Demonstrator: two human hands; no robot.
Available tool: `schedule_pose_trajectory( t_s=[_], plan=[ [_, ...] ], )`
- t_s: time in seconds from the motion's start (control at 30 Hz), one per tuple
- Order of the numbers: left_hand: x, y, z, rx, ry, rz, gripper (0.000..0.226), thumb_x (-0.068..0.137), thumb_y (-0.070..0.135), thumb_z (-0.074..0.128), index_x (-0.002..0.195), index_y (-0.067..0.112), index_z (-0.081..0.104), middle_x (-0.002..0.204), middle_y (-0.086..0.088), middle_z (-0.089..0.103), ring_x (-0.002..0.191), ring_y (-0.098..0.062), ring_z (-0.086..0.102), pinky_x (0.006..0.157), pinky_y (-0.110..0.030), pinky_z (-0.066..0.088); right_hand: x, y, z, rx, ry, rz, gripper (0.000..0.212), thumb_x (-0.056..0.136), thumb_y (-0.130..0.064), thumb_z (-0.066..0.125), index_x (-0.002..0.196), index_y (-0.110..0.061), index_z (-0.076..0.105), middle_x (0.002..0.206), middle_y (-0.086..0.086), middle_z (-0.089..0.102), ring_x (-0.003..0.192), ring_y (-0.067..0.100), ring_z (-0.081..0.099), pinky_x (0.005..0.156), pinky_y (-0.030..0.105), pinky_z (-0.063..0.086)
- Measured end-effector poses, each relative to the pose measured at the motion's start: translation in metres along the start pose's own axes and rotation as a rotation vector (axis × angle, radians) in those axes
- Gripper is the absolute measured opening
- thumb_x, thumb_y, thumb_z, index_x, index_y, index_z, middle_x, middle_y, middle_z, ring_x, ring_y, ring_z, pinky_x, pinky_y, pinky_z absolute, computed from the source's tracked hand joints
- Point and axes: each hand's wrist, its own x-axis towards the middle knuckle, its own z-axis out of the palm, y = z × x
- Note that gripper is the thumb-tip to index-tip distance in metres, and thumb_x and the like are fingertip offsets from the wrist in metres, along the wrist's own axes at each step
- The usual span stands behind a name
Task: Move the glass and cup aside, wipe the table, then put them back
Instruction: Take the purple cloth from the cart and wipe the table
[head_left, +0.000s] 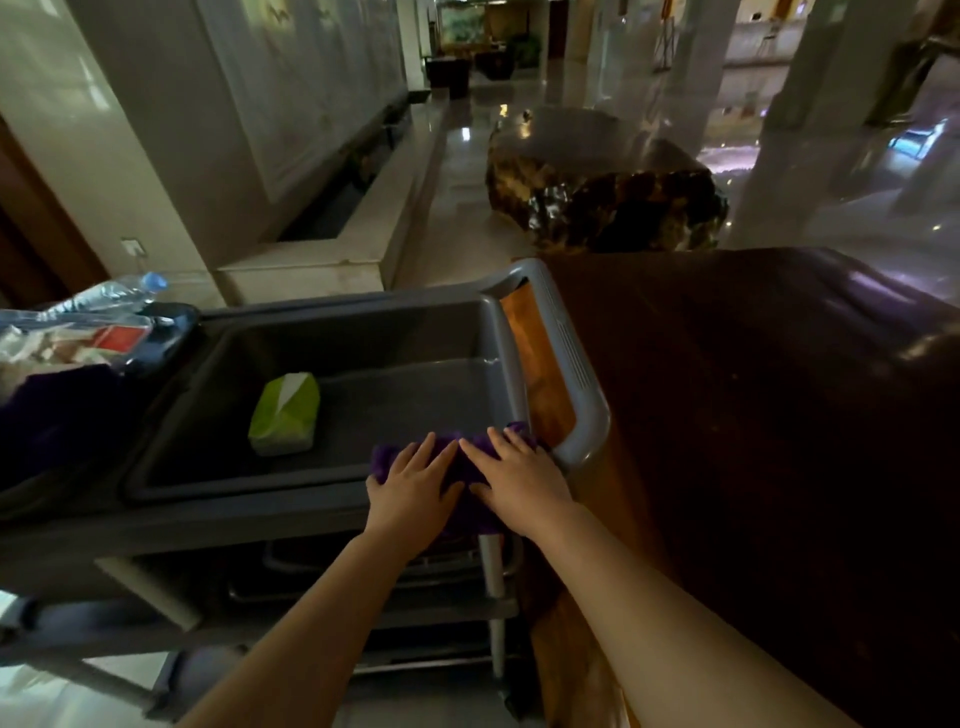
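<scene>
A purple cloth (470, 470) lies draped over the near right rim of a grey service cart's top tray (363, 395). My left hand (413, 491) rests flat on the cloth's left part, fingers spread. My right hand (522, 480) lies flat on its right part, fingers spread too. Neither hand grips the cloth; both press down on it. The dark wooden table (753, 415) stands right of the cart. No glass or cup shows anywhere in view.
A green tissue pack (284, 415) lies in the tray. A plastic water bottle (111, 296) and wrappers sit at the cart's left end. The cart's grey handle (571, 364) touches the table edge. A large polished stone block (602, 192) stands on the glossy floor beyond.
</scene>
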Motion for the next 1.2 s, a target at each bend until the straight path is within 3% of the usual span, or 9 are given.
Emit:
schedule_pose_trajectory(
  t_s=[0.1, 0.27, 0.5, 0.57, 0.63, 0.9, 1.2],
  plan=[
    [-0.011, 0.003, 0.002, -0.019, 0.127, 0.057, 0.052, 0.09, 0.038, 0.047, 0.138, 0.034, 0.029, 0.151, 0.006, 0.025, 0.136, -0.022, 0.02, 0.105, -0.055, 0.028, -0.009, -0.003, 0.009, 0.031, 0.152, -0.03, 0.048, 0.095, -0.024, 0.044, 0.14, -0.023, 0.028, 0.15, 0.009, 0.029, 0.138, 0.028, 0.021, 0.109, 0.044, 0.025],
    [-0.029, 0.012, 0.003, -0.172, 0.271, 0.185, 0.046, 0.079, 0.008, 0.063, 0.123, 0.018, 0.056, 0.133, -0.003, 0.053, 0.119, -0.027, 0.043, 0.096, -0.04, 0.043, -0.024, -0.014, 0.021, 0.131, 0.327, -0.049, 0.039, 0.094, -0.01, 0.04, 0.133, -0.012, 0.045, 0.141, 0.007, 0.046, 0.134, 0.02, 0.033, 0.109, 0.03, 0.026],
    [-0.067, 0.069, -0.012, -0.215, 0.325, 0.402, 0.041, 0.075, 0.008, 0.07, 0.114, 0.018, 0.063, 0.118, -0.004, 0.064, 0.106, -0.029, 0.055, 0.085, -0.037, 0.048, -0.102, 0.018, -0.021, 0.198, 0.39, 0.014, 0.035, 0.091, -0.009, 0.048, 0.126, -0.009, 0.052, 0.137, 0.009, 0.05, 0.131, 0.018, 0.038, 0.108, 0.025, 0.025],
    [-0.083, 0.111, -0.017, -0.239, 0.337, 0.473, 0.039, 0.079, 0.015, 0.066, 0.118, 0.02, 0.06, 0.123, -0.002, 0.061, 0.112, -0.027, 0.052, 0.092, -0.035, 0.043, -0.15, 0.036, -0.048, 0.149, 0.549, 0.068, 0.029, 0.082, -0.007, 0.064, 0.111, -0.008, 0.065, 0.119, 0.012, 0.065, 0.115, 0.021, 0.056, 0.096, 0.029, 0.043],
    [-0.102, 0.159, -0.018, -0.263, 0.344, 0.562, 0.039, 0.082, 0.021, 0.063, 0.121, 0.022, 0.057, 0.126, 0.0, 0.059, 0.114, -0.024, 0.05, 0.096, -0.031, 0.037, -0.207, 0.054, -0.074, 0.119, 0.633, 0.133, 0.028, 0.076, -0.004, 0.07, 0.104, -0.007, 0.069, 0.109, 0.012, 0.07, 0.106, 0.024, 0.063, 0.088, 0.038, 0.051],
    [-0.237, 0.365, 0.012, -0.397, 0.236, 0.999, 0.047, 0.074, 0.02, 0.071, 0.119, 0.021, 0.059, 0.122, 0.001, 0.062, 0.106, -0.022, 0.055, 0.09, -0.03, 0.046, -0.477, 0.111, -0.133, -0.156, 0.736, 0.509, 0.034, 0.064, 0.001, 0.079, 0.097, -0.004, 0.071, 0.101, 0.014, 0.072, 0.099, 0.025, 0.066, 0.083, 0.045, 0.054],
    [-0.474, 0.515, 0.103, -0.421, -0.002, 1.354, 0.046, 0.083, 0.027, 0.062, 0.128, 0.026, 0.049, 0.133, 0.005, 0.053, 0.119, -0.017, 0.044, 0.092, -0.032, 0.045, -0.783, 0.091, -0.086, -0.252, 0.711, 0.968, 0.031, 0.074, -0.008, 0.075, 0.104, -0.009, 0.068, 0.109, 0.011, 0.069, 0.107, 0.024, 0.062, 0.086, 0.04, 0.051]
  ],
)
